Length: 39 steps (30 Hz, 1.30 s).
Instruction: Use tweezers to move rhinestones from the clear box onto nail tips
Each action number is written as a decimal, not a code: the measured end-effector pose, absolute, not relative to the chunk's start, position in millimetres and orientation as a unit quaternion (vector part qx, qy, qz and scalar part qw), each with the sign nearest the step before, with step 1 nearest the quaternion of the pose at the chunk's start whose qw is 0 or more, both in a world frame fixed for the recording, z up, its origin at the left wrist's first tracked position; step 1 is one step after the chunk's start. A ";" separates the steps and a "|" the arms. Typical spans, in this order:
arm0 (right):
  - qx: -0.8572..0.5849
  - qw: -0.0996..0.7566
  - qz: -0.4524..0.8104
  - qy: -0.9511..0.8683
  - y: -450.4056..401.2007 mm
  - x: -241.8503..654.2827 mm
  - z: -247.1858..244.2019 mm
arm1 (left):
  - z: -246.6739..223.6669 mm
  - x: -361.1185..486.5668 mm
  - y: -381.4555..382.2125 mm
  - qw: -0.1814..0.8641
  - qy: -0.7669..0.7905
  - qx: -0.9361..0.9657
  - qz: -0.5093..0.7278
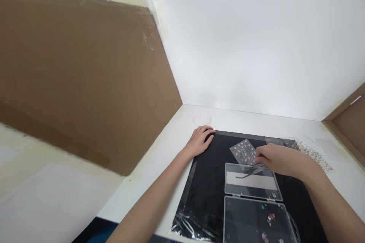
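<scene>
My left hand (201,139) lies flat at the far left corner of a black mat (205,176), its fingers stretched out and nothing in them. Bent-tip metal tweezers (252,170) are pinched in my right hand (275,157), their tips pointing left above the lid of an open clear plastic case (238,218). A white strip (256,180) shows in the lid. Small colourful stickers or bits (270,218) lie in the case's near half. Beside my right fingers is a clear sticker sheet (243,151); whether the fingers touch it, I cannot tell.
More sheets with small colourful stickers (313,155) lie at the right, partly behind my right arm. The white table (171,152) meets a white wall (251,45) at the back. Brown panels stand at the left (85,72) and right (350,121).
</scene>
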State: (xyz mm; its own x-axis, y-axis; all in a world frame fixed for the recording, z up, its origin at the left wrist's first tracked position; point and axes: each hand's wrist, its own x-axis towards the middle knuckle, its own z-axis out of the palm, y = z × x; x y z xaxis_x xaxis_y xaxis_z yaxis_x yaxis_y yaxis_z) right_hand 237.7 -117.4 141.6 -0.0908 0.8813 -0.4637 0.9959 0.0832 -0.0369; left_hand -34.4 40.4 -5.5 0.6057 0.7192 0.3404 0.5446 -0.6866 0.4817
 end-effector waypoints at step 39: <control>0.618 0.136 -0.466 0.618 -76.1 270.4 112.9 | -8.4 -35.5 42.2 0.170 0.362 0.879 0.259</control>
